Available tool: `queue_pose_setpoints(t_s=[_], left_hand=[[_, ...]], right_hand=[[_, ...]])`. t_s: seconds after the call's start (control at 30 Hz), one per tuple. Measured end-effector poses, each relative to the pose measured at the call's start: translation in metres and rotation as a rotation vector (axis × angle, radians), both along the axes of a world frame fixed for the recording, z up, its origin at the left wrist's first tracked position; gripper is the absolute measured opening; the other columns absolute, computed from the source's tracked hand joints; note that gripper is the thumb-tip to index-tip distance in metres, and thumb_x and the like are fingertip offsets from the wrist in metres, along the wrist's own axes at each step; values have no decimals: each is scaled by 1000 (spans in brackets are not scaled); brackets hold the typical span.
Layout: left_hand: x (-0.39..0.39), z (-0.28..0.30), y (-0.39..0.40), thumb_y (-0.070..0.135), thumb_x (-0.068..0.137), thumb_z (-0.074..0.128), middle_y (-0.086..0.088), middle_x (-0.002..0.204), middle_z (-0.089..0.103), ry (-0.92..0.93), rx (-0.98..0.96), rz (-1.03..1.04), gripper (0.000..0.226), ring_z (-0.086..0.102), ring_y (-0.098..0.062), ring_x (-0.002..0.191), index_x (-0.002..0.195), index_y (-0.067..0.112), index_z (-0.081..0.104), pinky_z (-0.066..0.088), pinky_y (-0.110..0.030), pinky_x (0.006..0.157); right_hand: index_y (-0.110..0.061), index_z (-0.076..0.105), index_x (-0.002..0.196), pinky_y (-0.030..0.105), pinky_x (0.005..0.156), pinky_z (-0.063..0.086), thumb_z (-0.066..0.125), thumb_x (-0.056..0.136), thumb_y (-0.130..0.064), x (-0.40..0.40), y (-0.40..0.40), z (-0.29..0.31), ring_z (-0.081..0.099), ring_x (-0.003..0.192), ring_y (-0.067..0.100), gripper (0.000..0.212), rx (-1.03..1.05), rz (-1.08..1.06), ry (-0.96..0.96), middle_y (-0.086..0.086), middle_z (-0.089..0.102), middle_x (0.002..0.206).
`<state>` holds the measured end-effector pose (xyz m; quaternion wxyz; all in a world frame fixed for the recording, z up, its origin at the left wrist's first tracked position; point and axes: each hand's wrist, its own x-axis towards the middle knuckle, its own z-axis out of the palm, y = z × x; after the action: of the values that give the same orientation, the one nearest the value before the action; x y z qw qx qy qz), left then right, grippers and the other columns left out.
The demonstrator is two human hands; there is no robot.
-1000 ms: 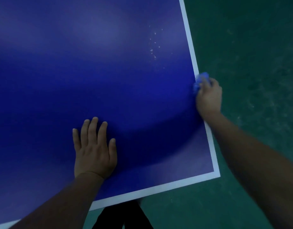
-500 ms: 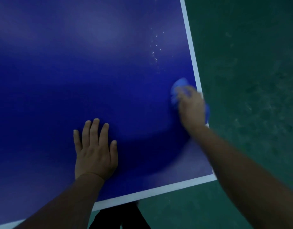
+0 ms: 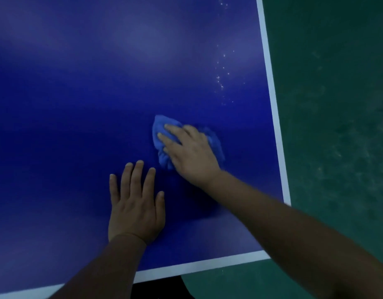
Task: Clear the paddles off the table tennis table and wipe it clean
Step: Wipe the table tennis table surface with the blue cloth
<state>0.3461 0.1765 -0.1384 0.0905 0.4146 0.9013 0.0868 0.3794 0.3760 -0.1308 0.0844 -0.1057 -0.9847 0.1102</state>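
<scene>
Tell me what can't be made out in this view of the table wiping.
- Head view: most of the cloth lies hidden under the right hand.
- The far table is cut off by the top edge, so any paddles can't be checked.
- White specks: too small to identify.
- Left hand covers the surface beneath.

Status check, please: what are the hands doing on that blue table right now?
Left hand flat on the table. Right hand presses blue cloth, fingers straight. White specks ahead, unwiped. No paddles in view.
</scene>
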Motion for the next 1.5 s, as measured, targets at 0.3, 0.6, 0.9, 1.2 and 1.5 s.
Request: queue_pose_setpoints(t_s=[0.3, 0.6, 0.9, 1.2, 1.5], left_hand=[[-1, 0, -1, 42, 98, 29, -16, 156, 33, -7, -42, -7, 59, 22, -35, 148, 144, 8, 46, 6, -58, 120], [1, 2, 0, 40, 96, 31, -18, 155, 36, 22, -23, -2, 60, 26, -36, 146, 142, 5, 48, 11, -60, 119], [0, 3, 5, 35, 93, 37, -19, 150, 43, 85, -46, 26, 57, 34, -39, 142, 137, 4, 54, 20, -62, 116], [32, 19, 47, 44, 96, 35, -18, 149, 45, 108, -113, 342, 60, 35, -38, 141, 134, 1, 53, 16, -59, 119], [73, 5, 126, 44, 98, 31, -15, 158, 32, -5, 36, 679, 63, 20, -34, 150, 146, 6, 42, 7, -52, 123]], right_hand=[[-8, 47, 146, 46, 115, 29, 26, 103, -27, 26, 157, -4, 32, 144, 38, 51, 92, -713, -181, 15, 39, 155], [-23, 52, 143, 57, 115, 24, 39, 99, -34, 32, 51, -7, 35, 143, 36, 47, 100, 129, -204, 5, 44, 153], [-23, 41, 150, 60, 116, 21, 24, 98, -39, 28, 175, 0, 26, 147, 35, 57, 75, -420, -221, 4, 32, 160], [-25, 47, 146, 64, 110, 28, 30, 96, -33, 59, 232, -9, 34, 143, 40, 54, 197, 174, -248, 7, 40, 156], [-24, 41, 150, 62, 116, 22, 27, 99, -38, 99, 176, -3, 25, 148, 38, 55, 153, 289, -307, 5, 31, 160]])
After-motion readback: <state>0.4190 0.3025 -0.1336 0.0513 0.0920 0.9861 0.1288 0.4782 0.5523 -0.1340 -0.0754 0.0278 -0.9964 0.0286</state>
